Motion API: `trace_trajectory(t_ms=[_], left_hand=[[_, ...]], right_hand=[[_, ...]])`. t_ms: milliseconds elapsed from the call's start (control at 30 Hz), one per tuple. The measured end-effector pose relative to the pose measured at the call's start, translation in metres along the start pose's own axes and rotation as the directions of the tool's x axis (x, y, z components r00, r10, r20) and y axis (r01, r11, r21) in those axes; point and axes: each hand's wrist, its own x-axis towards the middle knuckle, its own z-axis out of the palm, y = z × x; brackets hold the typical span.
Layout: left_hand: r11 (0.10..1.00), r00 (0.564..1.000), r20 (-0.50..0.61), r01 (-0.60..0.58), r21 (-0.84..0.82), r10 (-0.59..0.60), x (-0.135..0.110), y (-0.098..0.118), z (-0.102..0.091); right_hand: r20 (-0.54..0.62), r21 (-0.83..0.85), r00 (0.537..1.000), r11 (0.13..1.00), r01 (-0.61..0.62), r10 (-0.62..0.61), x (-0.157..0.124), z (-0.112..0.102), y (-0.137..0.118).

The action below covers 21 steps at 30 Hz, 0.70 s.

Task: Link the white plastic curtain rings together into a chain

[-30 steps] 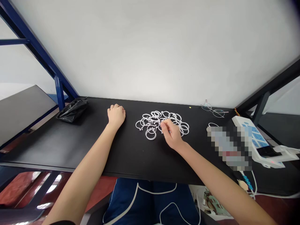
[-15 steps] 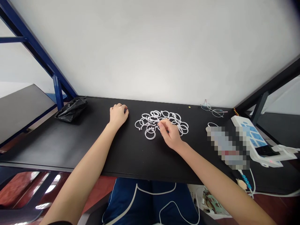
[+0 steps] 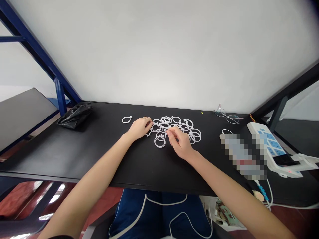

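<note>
A heap of white rings (image 3: 159, 142) with small knobs or clips lies on the black table. My left hand (image 3: 141, 128) is at the heap's left edge, its fingers curled together over the outermost rings; whether one is between them is hidden. Over the front middle of the heap, my right hand (image 3: 181, 142) has thumb and forefinger pinched together. Anything in that pinch is too small to make out. Apart from the heap, behind and left of my left hand, a single white ring (image 3: 126, 121) with a round knob lies flat.
A crumpled black plastic bag (image 3: 76, 115) lies on the table's (image 3: 99, 139) far left. To the right are eyeglasses (image 3: 232, 119), a blurred-out object (image 3: 241, 157) and a white power strip (image 3: 271, 146) with cables. A pale wall (image 3: 159, 59) rises behind.
My left hand has moved right, from beside the heap to its left edge. The single ring now shows where that hand was. My right hand has barely moved.
</note>
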Motion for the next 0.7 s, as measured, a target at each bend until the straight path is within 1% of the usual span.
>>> trace_trajectory(t_ms=[67, 200, 467, 700], left_hand=[[1.0, 1.0, -0.017, -0.002, -0.001, 0.002, 0.0, -0.002, 0.002], [1.0, 0.999, -0.04, 0.014, 0.013, -0.013, 0.002, -0.003, 0.005], [0.991, 0.999, -0.004, 0.053, 0.122, -0.053, 0.002, 0.003, 0.005], [0.99, 0.996, 0.013, 0.085, 0.111, -0.087, 0.002, 0.009, 0.003]], right_hand=[[0.011, -0.022, 1.0, 1.0, 0.018, -0.017, 0.0, 0.001, -0.001], [-0.011, -0.061, 0.998, 0.997, 0.055, -0.056, -0.001, 0.005, -0.001], [0.006, -0.079, 0.998, 0.995, 0.055, -0.055, -0.001, 0.008, 0.002], [0.024, -0.076, 0.999, 0.996, 0.048, -0.047, 0.0, 0.008, 0.003]])
